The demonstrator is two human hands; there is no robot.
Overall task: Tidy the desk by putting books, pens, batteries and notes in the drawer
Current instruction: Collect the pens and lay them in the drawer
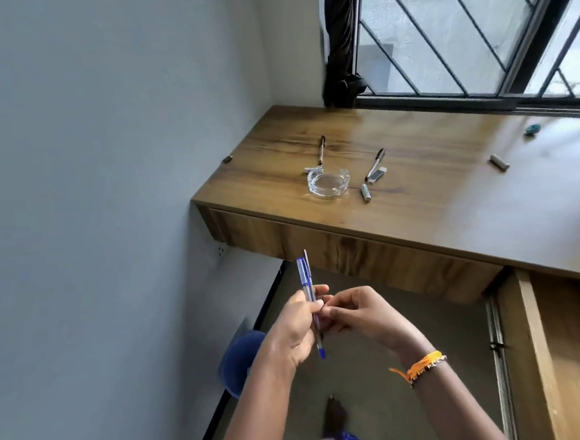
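Observation:
My left hand (294, 326) grips blue pens (306, 280) upright, in front of the desk and below its edge. My right hand (360, 312) meets them from the right, its curled fingertips pinching the pens near the middle. On the wooden desk (418, 210) lie two black-capped pens (321, 149) (375, 164), a battery (365, 193) beside a small grey piece (378, 174), another battery (499, 162) further right, and a small dark item (227, 159) at the far left edge. The open drawer (531, 357) shows at the lower right.
A glass ashtray (328, 182) stands between the two pens on the desk. A teal object (531, 129) lies near the window (457, 36). A blue chair (240, 357) stands by the wall at the left. My foot (335, 416) is on the floor below.

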